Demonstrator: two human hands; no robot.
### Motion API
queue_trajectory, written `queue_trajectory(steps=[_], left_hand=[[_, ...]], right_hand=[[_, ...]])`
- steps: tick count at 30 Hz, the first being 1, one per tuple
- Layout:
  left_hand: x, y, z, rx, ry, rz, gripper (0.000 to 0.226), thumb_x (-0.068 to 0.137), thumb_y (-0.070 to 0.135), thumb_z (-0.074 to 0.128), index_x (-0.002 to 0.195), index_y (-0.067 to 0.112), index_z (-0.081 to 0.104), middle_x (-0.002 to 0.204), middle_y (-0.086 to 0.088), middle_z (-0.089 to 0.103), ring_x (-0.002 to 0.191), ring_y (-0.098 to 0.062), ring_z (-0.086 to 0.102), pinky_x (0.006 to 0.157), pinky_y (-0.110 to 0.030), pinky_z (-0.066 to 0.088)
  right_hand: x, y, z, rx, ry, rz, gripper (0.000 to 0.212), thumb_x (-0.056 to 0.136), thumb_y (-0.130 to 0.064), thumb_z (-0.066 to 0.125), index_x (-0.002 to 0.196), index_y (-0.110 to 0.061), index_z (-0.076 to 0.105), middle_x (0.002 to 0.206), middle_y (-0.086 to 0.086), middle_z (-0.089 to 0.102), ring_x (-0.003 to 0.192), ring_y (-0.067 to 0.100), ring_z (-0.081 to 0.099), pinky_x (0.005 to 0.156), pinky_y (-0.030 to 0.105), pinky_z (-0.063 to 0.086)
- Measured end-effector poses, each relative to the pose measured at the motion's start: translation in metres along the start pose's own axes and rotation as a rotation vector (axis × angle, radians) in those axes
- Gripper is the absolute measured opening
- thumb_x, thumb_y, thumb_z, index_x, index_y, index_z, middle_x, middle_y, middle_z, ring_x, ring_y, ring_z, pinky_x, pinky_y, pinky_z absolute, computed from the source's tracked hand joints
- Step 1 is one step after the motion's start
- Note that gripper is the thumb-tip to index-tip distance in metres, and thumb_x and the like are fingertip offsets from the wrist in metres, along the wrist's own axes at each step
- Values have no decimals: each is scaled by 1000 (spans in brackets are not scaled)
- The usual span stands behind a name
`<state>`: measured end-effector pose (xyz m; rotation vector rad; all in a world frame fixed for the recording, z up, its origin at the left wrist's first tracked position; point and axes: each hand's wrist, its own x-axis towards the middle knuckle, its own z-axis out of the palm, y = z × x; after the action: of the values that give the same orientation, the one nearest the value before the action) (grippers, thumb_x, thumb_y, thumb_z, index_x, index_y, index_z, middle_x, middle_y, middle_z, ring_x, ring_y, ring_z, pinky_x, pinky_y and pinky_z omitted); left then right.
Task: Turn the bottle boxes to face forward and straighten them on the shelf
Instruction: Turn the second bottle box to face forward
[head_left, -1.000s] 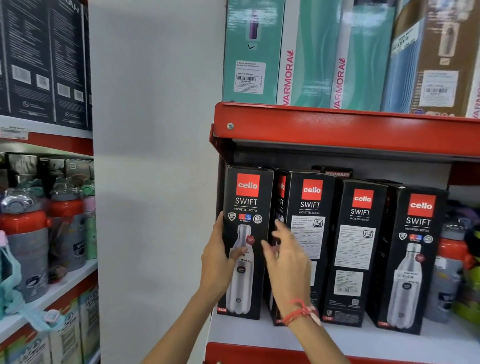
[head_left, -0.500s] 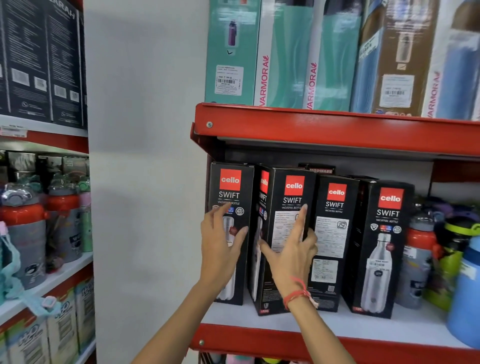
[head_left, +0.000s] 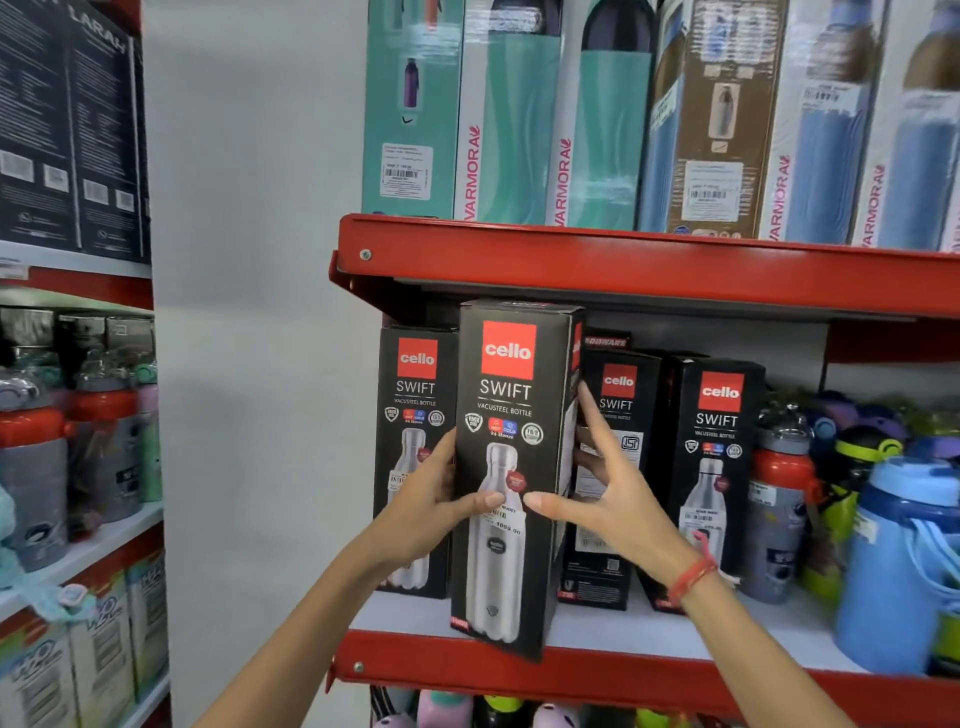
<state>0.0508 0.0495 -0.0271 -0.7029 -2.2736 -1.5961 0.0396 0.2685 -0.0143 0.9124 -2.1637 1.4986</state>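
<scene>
Fingers (head_left: 592, 415) of both hands clasp front box (head_left: 511, 467), hiding neighbours' labels.

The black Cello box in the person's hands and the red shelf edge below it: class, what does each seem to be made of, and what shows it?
Cello box: likely printed cardboard with a slightly glossy finish; sharp folded edges and flat printed panels suggest it.
Red shelf edge: probably painted metal; a smooth, even red coat, a bent lip and a screw at its left end point that way.
</scene>
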Motion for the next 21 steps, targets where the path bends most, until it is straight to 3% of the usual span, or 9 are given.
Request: queue_trajectory(steps=[2,4,7,9,12,17,21], left_hand=[[0,1,3,52,52,-3,68,85,15,69,144,23,35,129,15,59,116,5,57,87,-10,49],[3,2,10,98,125,-1,74,87,13,68,148,22,28,138,8,56,129,-6,51,104,-24,45],[14,2,21,188,191,1,82,89,12,65,153,22,16,146,2,49,136,-14,44,113,-40,37],[25,-1,28,242,211,-20,84,89,12,64,154,21,11,147,-1,49,134,-19,46,112,-42,38],[41,-9,40,258,243,-102,82,90,10,62,154,21,11,139,-11,56,125,-27,55,106,-40,43],[53,-25,52,259,309,-179,73,90,7,60,150,17,18,126,-14,64,111,-29,62,82,-26,43],[56,-31,53,292,342,-192,73,91,7,58,150,17,16,125,-15,65,109,-33,63,84,-32,46]], right_hand=[[7,-1,-6,23,-89,29,111,67,-27,84,143,-58,9,134,-47,34,123,-20,40,93,2,38],[17,0,-8,1,-132,37,112,72,-16,81,149,-46,6,139,-41,31,125,-17,40,96,6,39],[34,6,-4,-78,-88,70,104,73,-21,80,151,-38,12,138,-24,50,122,-3,53,99,27,49],[43,13,0,-156,-11,84,95,73,-27,80,148,-34,21,117,-22,63,109,-3,60,95,31,52],[52,25,8,-191,76,122,99,74,-22,78,150,-26,15,99,-27,61,95,-11,59,84,8,43],[59,39,19,-281,108,172,103,79,-19,74,152,-25,1,120,-3,64,111,16,60,92,24,44],[59,39,25,-318,138,164,100,82,-19,71,152,-26,-1,126,3,64,115,19,59,99,32,44]])
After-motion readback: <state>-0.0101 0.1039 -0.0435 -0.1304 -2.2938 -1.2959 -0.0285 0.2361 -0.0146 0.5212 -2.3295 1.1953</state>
